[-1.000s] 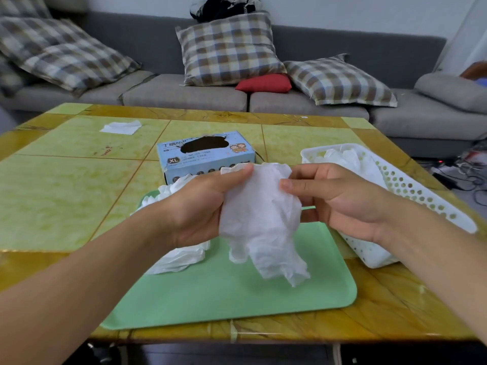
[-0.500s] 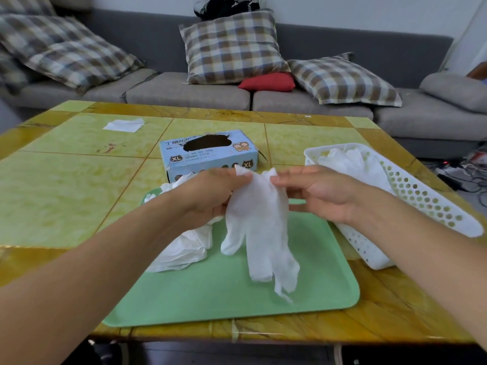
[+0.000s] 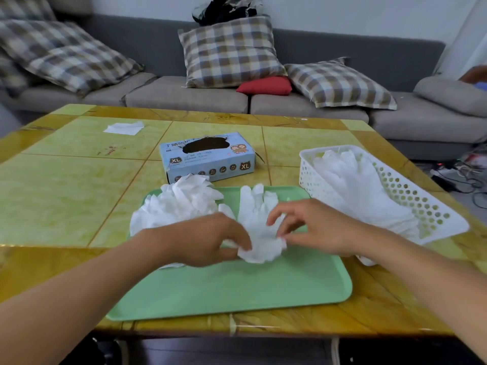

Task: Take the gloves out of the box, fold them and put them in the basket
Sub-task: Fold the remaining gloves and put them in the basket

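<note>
A white glove (image 3: 257, 219) lies on the green tray (image 3: 237, 288) with its fingers pointing away from me. My left hand (image 3: 210, 241) pinches its cuff at the near left. My right hand (image 3: 313, 227) pinches the cuff's right side with curled fingers. A heap of white gloves (image 3: 179, 206) sits on the tray's far left corner. The blue glove box (image 3: 208, 156) stands behind the tray, its oval opening dark. The white perforated basket (image 3: 421, 206) at the right holds several gloves (image 3: 361, 188).
A white sheet (image 3: 123, 127) lies on the far left of the yellow-green table (image 3: 66, 193). A grey sofa (image 3: 184, 98) with checked cushions runs behind the table. Cables (image 3: 463, 177) lie on the floor at the right.
The glove hung in the air between both hands; now it lies flat on the tray, fingers away from me. Both hands have dropped to the tray and hold the cuff end.
</note>
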Demonstrator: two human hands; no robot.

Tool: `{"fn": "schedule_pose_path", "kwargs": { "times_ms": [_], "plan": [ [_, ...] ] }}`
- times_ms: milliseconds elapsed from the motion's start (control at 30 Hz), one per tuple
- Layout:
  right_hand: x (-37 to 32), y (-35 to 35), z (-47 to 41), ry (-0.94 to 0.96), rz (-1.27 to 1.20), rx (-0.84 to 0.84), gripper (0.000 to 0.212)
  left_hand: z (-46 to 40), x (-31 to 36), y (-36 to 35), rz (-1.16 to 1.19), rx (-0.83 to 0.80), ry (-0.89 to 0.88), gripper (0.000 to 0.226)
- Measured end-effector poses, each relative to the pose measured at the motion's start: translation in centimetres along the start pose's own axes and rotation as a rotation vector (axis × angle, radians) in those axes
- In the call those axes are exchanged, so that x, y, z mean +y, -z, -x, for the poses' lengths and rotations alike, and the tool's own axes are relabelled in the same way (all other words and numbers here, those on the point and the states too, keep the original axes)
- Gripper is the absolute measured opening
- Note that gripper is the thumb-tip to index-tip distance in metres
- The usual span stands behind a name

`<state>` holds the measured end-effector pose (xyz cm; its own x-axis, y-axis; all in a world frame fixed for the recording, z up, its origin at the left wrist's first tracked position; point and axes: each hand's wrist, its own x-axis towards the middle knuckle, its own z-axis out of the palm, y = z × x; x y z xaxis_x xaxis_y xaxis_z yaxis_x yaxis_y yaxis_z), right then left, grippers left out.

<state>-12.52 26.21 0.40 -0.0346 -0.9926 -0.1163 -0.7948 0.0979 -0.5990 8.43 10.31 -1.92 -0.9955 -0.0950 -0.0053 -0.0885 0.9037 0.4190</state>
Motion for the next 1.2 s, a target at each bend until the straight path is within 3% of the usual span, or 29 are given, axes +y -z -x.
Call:
{"fn": "schedule_pose_path", "kwargs": {
  "times_ms": [67,133,233,300,400,500,567,667,800,867,933,1033,1100,1167,1200],
  "plan": [
    [-0.4,-0.2,-0.1,0.048,0.233,-0.167,0.028,0.5,0.2,-0.2,-0.023,-0.116,-0.016,0.022],
    [-1.1,0.1,0.0,0.055,0.274,-0.269,0.027,0.8,0.7,0.4,0.040,-0.163,0.001,0.019],
    [-1.4,-0.2,-0.3,0.041,0.183,-0.152,0.017,0.3,1.0,0.6,0.187,-0.131,0.054,0.018],
    [-1.2,-1.0,-0.7,0.047,0.238,-0.055,0.043,-0.1,0.6,0.2,0.166,-0.052,0.084,0.025],
    [-0.8,-2.4,-0.7,-0.038,0.390,-0.209,0.096,-0.2,0.0,-0.8,-0.094,-0.013,0.095,0.028],
    [-0.2,-2.5,-0.5,-0.099,0.461,-0.291,0.108,-0.1,0.5,-1.4,-0.022,-0.055,0.072,0.038],
    [0.0,-1.8,-0.4,-0.104,0.447,-0.269,0.106,0.1,0.9,-0.6,0.020,-0.057,0.035,0.040],
    [-0.9,-1.6,-0.6,-0.069,0.355,-0.233,0.094,0.9,0.2,2.2,0.034,0.124,0.056,0.036],
    [-4.8,-1.9,-1.3,0.073,0.096,0.163,0.057,2.9,-2.3,6.5,-0.059,0.305,0.196,0.031],
    [-7.6,-2.7,-2.6,0.151,-0.015,0.248,0.031,4.5,-3.9,7.5,-0.151,0.267,0.287,0.036],
    [-10.7,-4.4,-4.5,0.186,-0.018,0.146,0.024,6.1,-5.1,7.6,-0.168,0.146,0.382,0.049],
    [-12.8,-7.6,-8.4,0.176,0.333,0.030,0.027,7.2,-6.0,7.1,-0.132,-0.033,0.424,0.068],
    [-12.8,-8.9,-10.4,0.136,0.453,0.011,0.016,7.3,-6.4,6.8,-0.117,-0.035,0.413,0.074],
    [-12.1,-9.2,-11.0,0.120,0.300,0.112,0.008,7.2,-6.6,6.9,-0.133,-0.014,0.423,0.081],
    [-11.5,-9.2,-11.0,0.114,0.204,0.212,0.018,7.3,-6.8,7.1,-0.140,-0.008,0.439,0.084]
  ]
}}
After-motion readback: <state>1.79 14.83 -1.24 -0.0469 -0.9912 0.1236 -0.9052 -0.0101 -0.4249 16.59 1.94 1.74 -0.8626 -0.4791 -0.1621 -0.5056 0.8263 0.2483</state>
